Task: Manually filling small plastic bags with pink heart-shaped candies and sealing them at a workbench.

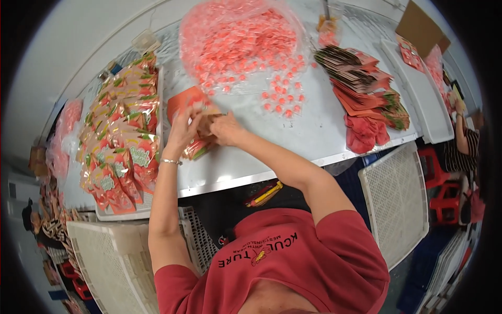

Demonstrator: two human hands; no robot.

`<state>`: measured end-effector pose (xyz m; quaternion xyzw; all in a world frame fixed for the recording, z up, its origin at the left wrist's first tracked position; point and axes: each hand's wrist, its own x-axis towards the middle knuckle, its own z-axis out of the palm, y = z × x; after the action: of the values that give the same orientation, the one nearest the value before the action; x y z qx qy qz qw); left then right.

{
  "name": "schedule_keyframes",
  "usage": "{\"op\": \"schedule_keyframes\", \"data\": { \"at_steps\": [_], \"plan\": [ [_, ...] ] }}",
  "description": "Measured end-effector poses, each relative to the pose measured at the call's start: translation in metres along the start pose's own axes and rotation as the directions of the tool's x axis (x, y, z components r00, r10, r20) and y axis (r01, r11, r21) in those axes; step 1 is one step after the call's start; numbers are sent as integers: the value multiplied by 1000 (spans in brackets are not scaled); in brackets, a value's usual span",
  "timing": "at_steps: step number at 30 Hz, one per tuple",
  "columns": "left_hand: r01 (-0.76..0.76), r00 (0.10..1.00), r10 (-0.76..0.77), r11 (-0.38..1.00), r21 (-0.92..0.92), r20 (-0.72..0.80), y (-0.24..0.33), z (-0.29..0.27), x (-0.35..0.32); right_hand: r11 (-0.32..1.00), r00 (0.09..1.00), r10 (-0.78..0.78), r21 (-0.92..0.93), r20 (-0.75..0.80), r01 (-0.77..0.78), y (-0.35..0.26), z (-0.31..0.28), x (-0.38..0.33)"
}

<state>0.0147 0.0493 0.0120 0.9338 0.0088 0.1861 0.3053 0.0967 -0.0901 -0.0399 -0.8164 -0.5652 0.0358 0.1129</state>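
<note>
My left hand (184, 127) and my right hand (226, 129) meet over the white table (293, 141), both gripping an orange printed pouch (187, 100) held open between them. A few small pink wrapped candies show at my fingers near the pouch mouth. A large clear bag of pink wrapped candies (240, 42) lies just beyond my hands, with loose candies (282, 99) spilled in front of it.
A tray piled with filled colourful pouches (123, 136) sits to my left. A fanned stack of empty pouches (366, 89) lies to my right. White plastic crates (397, 193) stand below the table. Another person (463, 141) sits at the far right.
</note>
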Motion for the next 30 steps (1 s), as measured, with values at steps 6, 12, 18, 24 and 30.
{"op": "schedule_keyframes", "data": {
  "at_steps": [6, 12, 18, 24, 30],
  "plan": [
    [60, 965, -74, 996, -64, -253, -29, 11, -15, 793, 837, 121, 559, -534, 243, 9, -14, -23],
    [82, 930, -167, 963, -258, -327, 21, 4, 0, 949, 693, 287, 96, -661, -302, 120, 19, -78],
    [135, 869, -353, 843, -520, -347, 62, -9, -7, 969, 850, 235, 43, -472, -244, 80, 32, -103],
    [85, 857, -371, 787, -612, -358, 78, -31, -25, 913, 659, 362, 395, -659, -107, 158, 19, -134],
    [114, 849, -418, 741, -662, -322, 90, -20, -33, 944, 792, 264, -22, -550, -330, 230, 16, -144]
  ]
}}
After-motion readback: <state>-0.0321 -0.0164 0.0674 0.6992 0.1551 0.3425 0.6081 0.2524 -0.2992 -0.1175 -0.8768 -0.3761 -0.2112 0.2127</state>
